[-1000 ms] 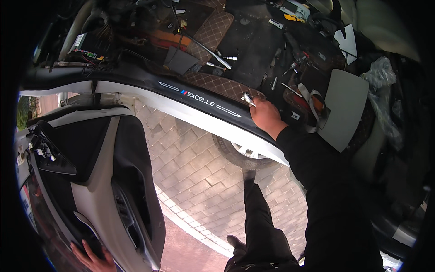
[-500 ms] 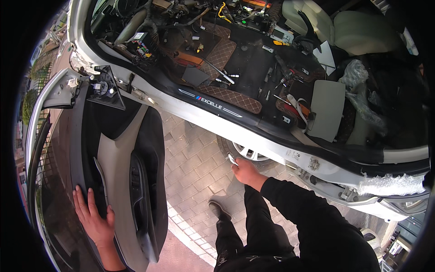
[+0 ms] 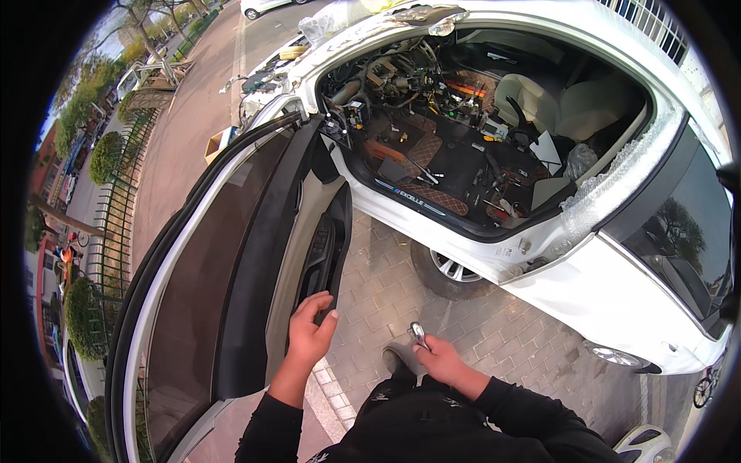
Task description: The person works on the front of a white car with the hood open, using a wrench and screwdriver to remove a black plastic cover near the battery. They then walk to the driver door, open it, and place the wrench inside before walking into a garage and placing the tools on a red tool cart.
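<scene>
My left hand [image 3: 311,336] is over the inner panel of the open car door [image 3: 282,309], close to the armrest [image 3: 315,270]. Its fingers are stretched out and the thumb stands apart; whether the fingertips touch the panel I cannot tell. In my right hand [image 3: 444,361] is a shiny metal ratchet wrench [image 3: 417,332], its rounded head poking out beyond the fingers. The fist hides the handle. This hand is in front of my body, above the paving and away from the car.
The white car's stripped cabin [image 3: 463,158] holds loose wiring and scattered tools. A front seat [image 3: 587,108] is on its far side. Below the sill is a wheel [image 3: 455,270]. Bubble wrap [image 3: 610,181] covers the door pillar. A green fence [image 3: 116,247] runs along the left.
The view has pulled back and shows more of the car. My left hand has left the door's window ledge for the armrest side. My right hand, still gripping the ratchet wrench, appears farther from the sill.
</scene>
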Tool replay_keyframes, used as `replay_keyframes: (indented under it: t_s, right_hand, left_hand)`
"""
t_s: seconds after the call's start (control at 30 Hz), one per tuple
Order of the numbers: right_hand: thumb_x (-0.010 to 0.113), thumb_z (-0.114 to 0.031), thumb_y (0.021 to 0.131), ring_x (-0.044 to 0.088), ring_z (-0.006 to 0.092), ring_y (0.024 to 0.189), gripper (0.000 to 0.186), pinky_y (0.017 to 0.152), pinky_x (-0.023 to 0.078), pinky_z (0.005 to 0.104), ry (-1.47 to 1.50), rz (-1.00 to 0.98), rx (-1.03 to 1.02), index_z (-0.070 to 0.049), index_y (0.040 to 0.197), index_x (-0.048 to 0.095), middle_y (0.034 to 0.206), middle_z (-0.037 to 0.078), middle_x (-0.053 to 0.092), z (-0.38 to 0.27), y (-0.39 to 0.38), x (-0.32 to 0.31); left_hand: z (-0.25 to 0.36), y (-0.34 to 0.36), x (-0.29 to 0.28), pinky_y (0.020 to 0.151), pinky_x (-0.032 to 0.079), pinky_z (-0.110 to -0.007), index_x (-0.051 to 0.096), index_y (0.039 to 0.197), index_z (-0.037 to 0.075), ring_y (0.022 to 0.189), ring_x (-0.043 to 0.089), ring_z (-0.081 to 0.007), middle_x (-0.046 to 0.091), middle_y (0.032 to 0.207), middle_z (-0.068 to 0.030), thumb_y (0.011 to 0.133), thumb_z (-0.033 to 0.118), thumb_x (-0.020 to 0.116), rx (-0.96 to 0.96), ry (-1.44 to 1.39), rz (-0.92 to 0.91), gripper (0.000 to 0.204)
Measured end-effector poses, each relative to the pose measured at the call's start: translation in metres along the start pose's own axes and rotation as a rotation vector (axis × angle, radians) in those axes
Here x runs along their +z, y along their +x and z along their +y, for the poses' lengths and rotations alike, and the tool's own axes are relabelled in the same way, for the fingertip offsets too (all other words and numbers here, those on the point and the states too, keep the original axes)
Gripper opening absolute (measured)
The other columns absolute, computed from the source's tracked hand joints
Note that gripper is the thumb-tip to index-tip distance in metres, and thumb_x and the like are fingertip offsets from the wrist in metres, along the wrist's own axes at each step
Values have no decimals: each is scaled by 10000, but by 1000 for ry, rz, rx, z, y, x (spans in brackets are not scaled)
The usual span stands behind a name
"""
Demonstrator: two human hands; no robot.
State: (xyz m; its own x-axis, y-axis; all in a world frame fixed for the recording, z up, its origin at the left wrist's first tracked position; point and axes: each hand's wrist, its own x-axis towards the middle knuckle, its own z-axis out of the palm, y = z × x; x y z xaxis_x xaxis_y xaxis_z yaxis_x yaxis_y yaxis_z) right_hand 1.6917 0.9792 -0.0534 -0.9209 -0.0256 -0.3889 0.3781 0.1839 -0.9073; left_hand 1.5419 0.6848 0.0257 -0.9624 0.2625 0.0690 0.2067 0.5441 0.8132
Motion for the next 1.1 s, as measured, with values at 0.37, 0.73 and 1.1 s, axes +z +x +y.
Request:
replay_keyframes:
  t_s: [0.37, 0.73, 1.1]
  right_hand:
    - [627, -314, 1100, 702, 265, 777, 302, 736, 556, 419, -132, -793, -397, -15, 1139, 652, 876, 144, 694, -81, -129, 78]
    - [603, -375, 1110, 696, 250, 708, 330, 691, 544, 420, -564, -1091, -508, -54, 1055, 654, 758, 95, 676, -106, -203, 207]
    - [588, -405, 1120, 702, 185, 758, 360, 708, 560, 378, -702, -1338, -522, -51, 1080, 638, 833, 58, 688, -125, -241, 545]
  left_hand:
    - [99, -308, 33, 1184, 488, -470, 537, 1517, -10, 1388, 605, -293, 604, 1529, -173, 1180, 312, 503, -347, -799, 85, 467]
    - [76, -479, -43, 875, 566, -299, 675, 1174, -16, 964, 715, -143, 752, 1051, -75, 1149, 229, 593, -378, -617, 441, 259]
    - [-95, -659, -241, 764, 544, -294, 691, 1123, 28, 795, 639, -135, 719, 969, -39, 1173, 307, 530, -605, -1146, 619, 326]
